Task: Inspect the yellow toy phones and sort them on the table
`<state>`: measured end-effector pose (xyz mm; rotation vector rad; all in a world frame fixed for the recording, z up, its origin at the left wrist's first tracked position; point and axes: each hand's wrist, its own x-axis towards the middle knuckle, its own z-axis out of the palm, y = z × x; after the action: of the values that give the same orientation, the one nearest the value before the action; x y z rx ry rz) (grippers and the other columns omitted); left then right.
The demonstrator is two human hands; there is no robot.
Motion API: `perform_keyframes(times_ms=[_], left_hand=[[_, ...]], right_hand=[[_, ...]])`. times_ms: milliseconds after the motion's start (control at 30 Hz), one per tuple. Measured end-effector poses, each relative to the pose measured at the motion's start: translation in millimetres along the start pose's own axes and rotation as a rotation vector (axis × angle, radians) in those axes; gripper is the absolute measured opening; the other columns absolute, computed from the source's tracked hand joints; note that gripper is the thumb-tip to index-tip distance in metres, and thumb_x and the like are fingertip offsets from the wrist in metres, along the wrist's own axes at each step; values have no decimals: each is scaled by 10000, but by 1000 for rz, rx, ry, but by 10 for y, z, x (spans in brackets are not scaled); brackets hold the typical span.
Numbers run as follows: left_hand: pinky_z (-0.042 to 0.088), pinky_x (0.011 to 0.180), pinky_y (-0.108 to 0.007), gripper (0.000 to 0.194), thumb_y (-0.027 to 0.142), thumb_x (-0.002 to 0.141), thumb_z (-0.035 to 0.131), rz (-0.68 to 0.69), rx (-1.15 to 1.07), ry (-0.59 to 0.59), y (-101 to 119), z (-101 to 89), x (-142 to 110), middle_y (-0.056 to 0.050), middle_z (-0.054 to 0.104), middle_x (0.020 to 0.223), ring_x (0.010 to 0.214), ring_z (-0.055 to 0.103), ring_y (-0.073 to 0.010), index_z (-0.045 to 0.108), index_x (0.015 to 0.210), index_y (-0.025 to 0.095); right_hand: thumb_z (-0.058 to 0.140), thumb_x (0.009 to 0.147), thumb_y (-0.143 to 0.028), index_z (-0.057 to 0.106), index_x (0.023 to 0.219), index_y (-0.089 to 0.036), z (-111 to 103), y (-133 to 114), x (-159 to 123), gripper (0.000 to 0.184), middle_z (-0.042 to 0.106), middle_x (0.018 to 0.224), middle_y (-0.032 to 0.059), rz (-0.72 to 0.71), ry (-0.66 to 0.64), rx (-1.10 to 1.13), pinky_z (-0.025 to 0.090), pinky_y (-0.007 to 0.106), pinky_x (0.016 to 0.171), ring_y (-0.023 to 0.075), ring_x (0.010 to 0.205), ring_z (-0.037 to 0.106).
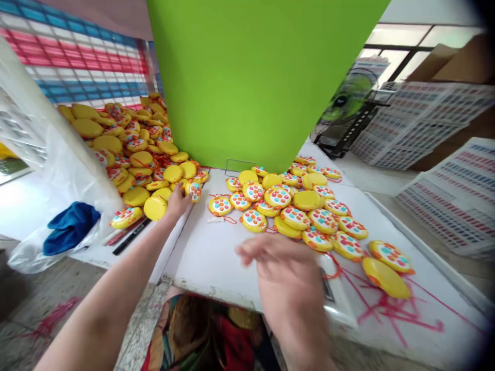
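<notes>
My left hand [181, 202] reaches to the right edge of a large heap of yellow oval toys [109, 144]. Its fingers close around one yellow toy [195, 192], whose white face with coloured dots points right. Blurred by motion, my right hand [284, 265] hovers over the front of the white table [216, 252]. Its fingers stretch leftward, and I see nothing in them. Beyond it lies a second group of these toys [295, 218], some dotted side up, others showing plain yellow backs. Red cords trail from several.
An upright green panel [255, 77] stands behind the toys. Pink-red strings [386, 306] and two toys lie at the right. A blue cloth [71, 226] and a black strip [130, 237] are at the left. A fan [348, 98] and white crates [421, 118] stand beyond.
</notes>
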<state>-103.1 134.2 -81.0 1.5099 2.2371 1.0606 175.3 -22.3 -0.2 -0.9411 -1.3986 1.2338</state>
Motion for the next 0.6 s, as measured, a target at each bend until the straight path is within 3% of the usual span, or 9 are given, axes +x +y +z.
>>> perform_keyframes(times_ms=[33, 133, 200, 300, 367, 533, 600], left_hand=[[502, 803, -340, 509, 269, 889, 423, -48, -148, 12, -25, -32, -140, -157, 595, 1107, 937, 607, -196, 266, 1340, 93], [520, 800, -312, 551, 242, 850, 513, -196, -918, -39, -40, -38, -697, -126, 565, 1174, 928, 618, -157, 267, 1337, 166], [520, 816, -323, 655, 234, 770, 641, -254, -1183, -207, 5, 13, -1097, -101, 579, 1153, 935, 619, -164, 299, 1329, 214], [499, 882, -345, 796, 205, 681, 738, -257, -1262, -407, 109, 73, -1536, -94, 541, 1232, 1026, 587, -193, 303, 1346, 241], [483, 916, -349, 813, 208, 664, 755, -214, -1214, -493, 166, 72, -1664, -99, 525, 1258, 1066, 564, -208, 320, 1351, 229], [550, 758, -374, 668, 363, 778, 639, -247, -1173, -615, 206, 23, -1662, -131, 460, 1317, 1027, 583, -254, 319, 1351, 240], [534, 808, -377, 650, 371, 793, 620, -215, -1177, -599, 192, 26, -1654, -130, 438, 1340, 1081, 553, -259, 315, 1351, 232]], right_hand=[[518, 786, -551, 586, 1037, -284, 71, 133, 144, 373, 598, 1101, 72, 0, -34, -18, 444, 452, 894, 273, 1025, 550], [514, 820, -507, 569, 1105, -233, 214, 665, 454, 399, 594, 1153, 91, 95, -127, -74, 448, 407, 888, 245, 1026, 554], [478, 836, -527, 524, 1192, -212, 239, 1003, 535, 478, 582, 1185, 100, 197, -147, -42, 488, 365, 805, 221, 968, 582], [460, 840, -541, 497, 1252, -212, 210, 1284, 536, 529, 607, 1155, 89, 244, -151, -15, 504, 298, 641, 183, 809, 608], [492, 827, -533, 569, 1178, -216, 187, 1317, 521, 480, 641, 1104, 70, 200, -153, -13, 506, 295, 662, 189, 822, 611], [519, 820, -516, 618, 1096, -218, 185, 1242, 516, 418, 661, 1097, 56, 157, -139, 33, 494, 330, 825, 221, 996, 594], [506, 831, -510, 603, 1118, -214, 193, 1228, 508, 423, 649, 1124, 59, 165, -140, 24, 491, 335, 839, 223, 1018, 587]])
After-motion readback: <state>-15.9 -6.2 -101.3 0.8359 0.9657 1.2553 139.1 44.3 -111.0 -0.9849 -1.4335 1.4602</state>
